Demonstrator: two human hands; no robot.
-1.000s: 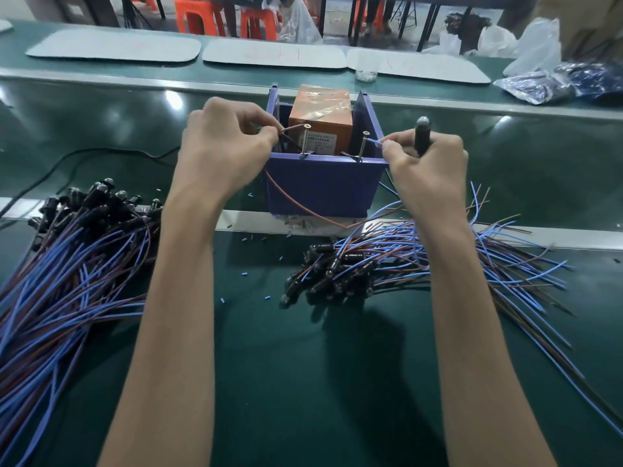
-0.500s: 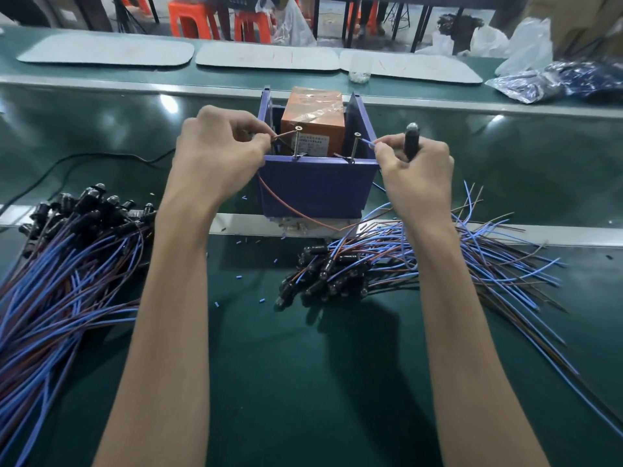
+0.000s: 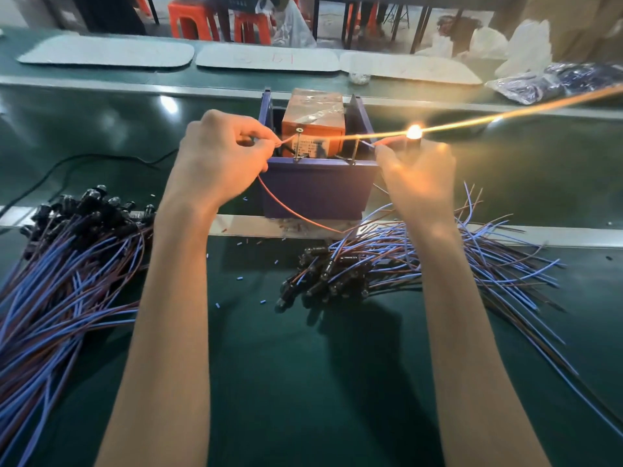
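We work at a dark green bench [image 3: 303,382] that fills most of the view. On our left lies the larger heap of blue and brown leads [image 3: 60,281], its black lamp heads bunched at the far end. On our right lies a smaller heap [image 3: 387,264] of the same kind, with its heads pointing toward the middle of the bench. Between the two heaps, at the far edge of the near surface, stands a purple open-topped box [image 3: 317,187] with an orange block [image 3: 315,123] inside it. Our left hand [image 3: 219,156] is raised at the box's left corner, with thumb and forefinger pinched tight on the end of a red wire [image 3: 290,210]. That wire loops down in front of the box and runs off toward the right heap. Our right hand [image 3: 418,173] is at the box's right corner, its fingers curled round a small black lamp [image 3: 414,136]. The lamp stands upright above the knuckles, and its tip glows bright orange and throws a streak of glare across the view. The same hand's fingertips pinch a short blue wire [image 3: 369,144]. Two thin metal pins stand on the box's front wall: the red wire's end meets the left pin [image 3: 297,143], and the blue wire's end reaches the right pin [image 3: 355,150]. Tiny offcuts of insulation [image 3: 263,301] are scattered over the bench between our forearms.
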